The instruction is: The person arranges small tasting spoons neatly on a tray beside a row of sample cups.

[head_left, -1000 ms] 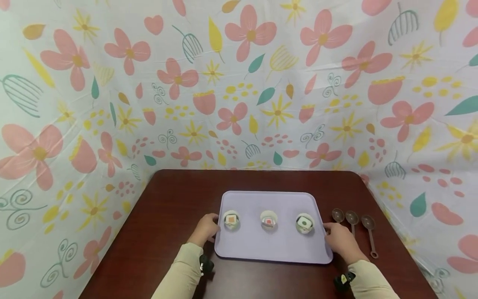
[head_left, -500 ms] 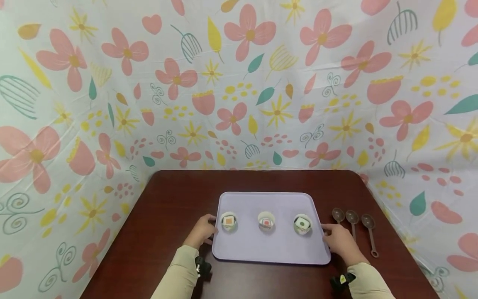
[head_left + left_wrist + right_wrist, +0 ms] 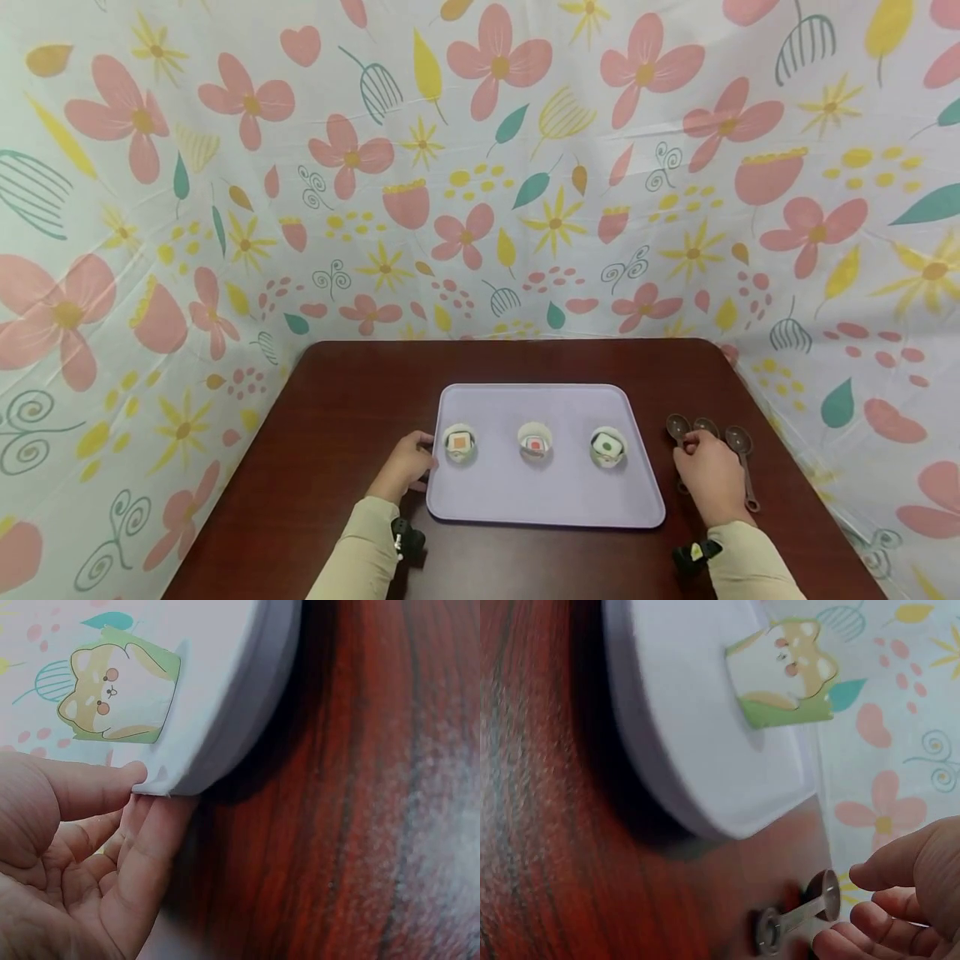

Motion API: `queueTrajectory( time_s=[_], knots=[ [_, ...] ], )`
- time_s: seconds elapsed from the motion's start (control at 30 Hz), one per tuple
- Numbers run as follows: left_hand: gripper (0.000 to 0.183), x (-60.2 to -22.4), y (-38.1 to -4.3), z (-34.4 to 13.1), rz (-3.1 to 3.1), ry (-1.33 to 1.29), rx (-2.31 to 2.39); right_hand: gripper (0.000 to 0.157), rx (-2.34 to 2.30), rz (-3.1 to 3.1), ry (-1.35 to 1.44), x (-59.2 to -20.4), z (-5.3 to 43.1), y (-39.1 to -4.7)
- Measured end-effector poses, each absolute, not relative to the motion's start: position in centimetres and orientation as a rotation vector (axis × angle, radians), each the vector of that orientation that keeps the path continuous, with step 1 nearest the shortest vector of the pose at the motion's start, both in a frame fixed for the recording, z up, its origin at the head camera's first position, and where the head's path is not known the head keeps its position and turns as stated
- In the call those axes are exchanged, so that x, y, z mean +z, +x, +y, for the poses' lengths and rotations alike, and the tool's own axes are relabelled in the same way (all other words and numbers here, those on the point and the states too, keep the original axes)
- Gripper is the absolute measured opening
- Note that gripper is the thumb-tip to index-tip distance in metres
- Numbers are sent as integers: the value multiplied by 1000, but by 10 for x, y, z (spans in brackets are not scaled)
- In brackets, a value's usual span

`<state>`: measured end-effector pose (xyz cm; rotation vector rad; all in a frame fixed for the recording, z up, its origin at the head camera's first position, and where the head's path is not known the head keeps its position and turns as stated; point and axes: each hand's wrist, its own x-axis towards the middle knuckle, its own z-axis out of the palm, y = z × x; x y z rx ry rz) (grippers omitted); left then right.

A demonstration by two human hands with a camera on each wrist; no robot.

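My left hand point(image 3: 405, 464) pinches the left edge of a pale lilac tray point(image 3: 547, 506), thumb on the rim and fingers beneath in the left wrist view. On the tray stand three small paper cups in a row: left point(image 3: 124, 694), middle point(image 3: 536, 428) and right point(image 3: 784, 675). The outer two show a cartoon dog. Each cup contains a white square piece with a coloured shape. Over the brown measuring spoons at the right hovers my right hand point(image 3: 712, 477). Its thumb and fingers stand apart beside the leftmost spoon point(image 3: 802, 915), partly hiding the others.
The rightmost measuring spoon point(image 3: 739, 440) lies near the right side of the dark red-brown table point(image 3: 375, 367). The middle spoon point(image 3: 706, 426) shows only its bowl. A flower-patterned cloth point(image 3: 525, 250) hangs behind and along both sides.
The tray first shifted slightly left, then stayed in place. My right hand has left the tray's right edge and moved right to the spoons. My left hand still holds the tray.
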<state>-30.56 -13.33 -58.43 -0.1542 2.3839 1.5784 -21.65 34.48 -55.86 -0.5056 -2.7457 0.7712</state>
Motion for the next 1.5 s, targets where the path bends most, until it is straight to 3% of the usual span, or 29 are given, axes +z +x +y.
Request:
queueTrajectory(
  time_s=[0.2,0.4,0.57,1.03,1.5],
  knots=[
    [46,-584,-304,-134,2395,-147,1570,37,765,-2791,-489,-570,349,-219],
    [46,-587,-305,-135,2389,-143,1583,9,739,-2820,-474,-576,350,-219],
    [46,-587,-305,-135,2391,-150,1584,7,732,-2830,-466,-576,350,-220],
    [46,-587,-305,-135,2411,-152,1561,38,725,-2859,-475,-571,350,-223],
    [45,-590,-304,-135,2414,-142,1567,41,735,-2849,-365,-573,351,-223]
  ],
)
